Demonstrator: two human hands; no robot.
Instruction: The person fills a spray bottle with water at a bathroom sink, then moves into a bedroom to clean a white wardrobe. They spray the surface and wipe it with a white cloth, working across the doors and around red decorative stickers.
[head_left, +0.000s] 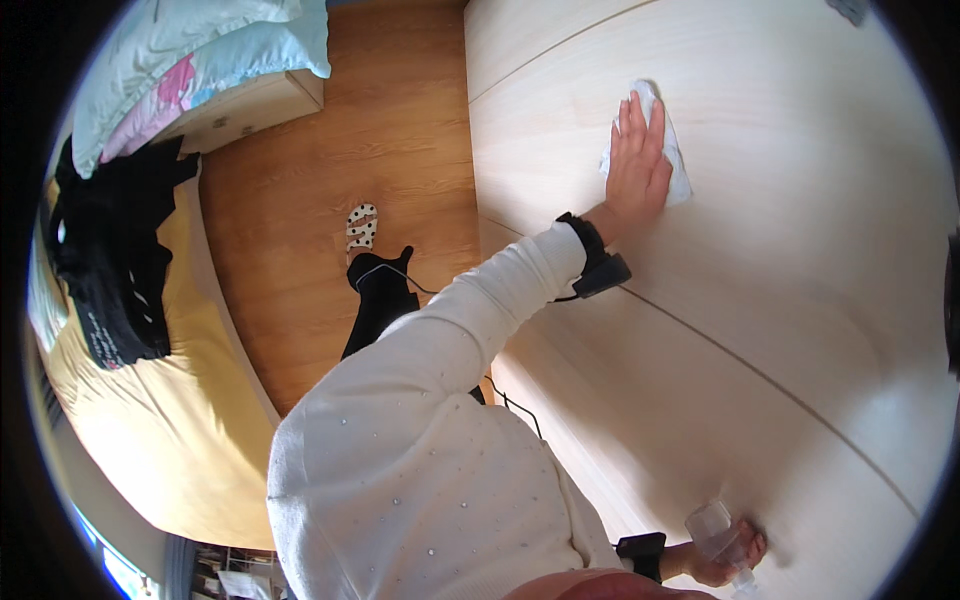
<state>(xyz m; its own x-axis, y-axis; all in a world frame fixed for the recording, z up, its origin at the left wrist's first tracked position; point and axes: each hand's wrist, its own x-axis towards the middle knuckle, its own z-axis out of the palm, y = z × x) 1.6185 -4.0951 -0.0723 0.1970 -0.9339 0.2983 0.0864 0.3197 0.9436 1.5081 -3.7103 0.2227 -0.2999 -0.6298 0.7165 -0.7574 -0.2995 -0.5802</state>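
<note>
My left hand lies flat with fingers stretched over a folded white cloth, pressing it against a pale wood-grain panel. The cloth shows past the fingertips and on both sides of the palm. Down at the lower right, my right hand is closed around a clear plastic bottle, close to the same panel. The bottle is tilted, with its narrow whitish end pointing toward the lower edge of the picture. Part of it is hidden behind the fingers.
Dark seams run across the panel. To the left is a bed with a yellow sheet and black clothing. Light blue bedding rests on a pale drawer unit. A cable hangs near my body above the wooden floor.
</note>
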